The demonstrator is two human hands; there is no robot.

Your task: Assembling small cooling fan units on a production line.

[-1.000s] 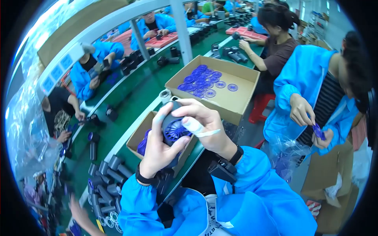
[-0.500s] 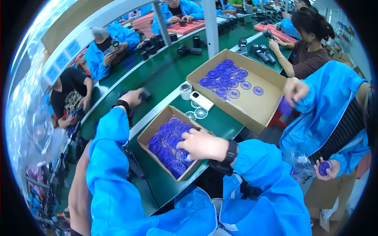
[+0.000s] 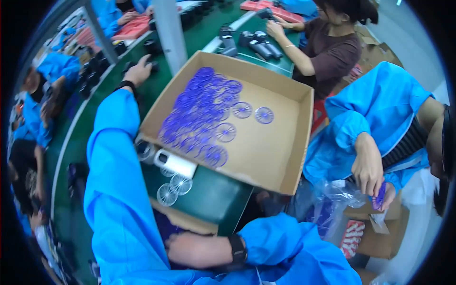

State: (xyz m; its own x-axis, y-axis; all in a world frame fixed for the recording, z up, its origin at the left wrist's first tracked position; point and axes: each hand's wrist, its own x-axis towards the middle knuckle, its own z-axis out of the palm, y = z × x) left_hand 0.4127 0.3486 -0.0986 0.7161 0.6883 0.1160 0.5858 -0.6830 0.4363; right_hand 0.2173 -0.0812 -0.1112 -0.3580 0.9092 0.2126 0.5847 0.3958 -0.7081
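My left hand (image 3: 138, 73) reaches far out over the green belt, its fingers around a black handheld device (image 3: 153, 66) whose parts show on both sides of the hand. Low in the view, my right hand (image 3: 194, 250) is over the small cardboard box (image 3: 190, 222). Purple spoked discs (image 3: 166, 227) show dimly in that box, mostly covered by my left sleeve. Motion smears my right fingers, and their tips are hidden beside the sleeve. Between the arms stands a large cardboard box (image 3: 280, 137) with many purple spoked discs (image 3: 199, 114) heaped at its left.
White spoked discs (image 3: 181, 184) and a white oblong device (image 3: 175, 163) lie beside the large box. At right, a co-worker's hands (image 3: 368, 164) hold a purple disc (image 3: 379, 195) near a clear plastic bag (image 3: 332, 199). A grey post (image 3: 167, 33) rises behind. Another co-worker handles black devices (image 3: 261, 45).
The view has swung right and down. My left hand has moved farther along the belt to another black device. My right hand has shifted toward my left sleeve. The co-worker's hands have come together.
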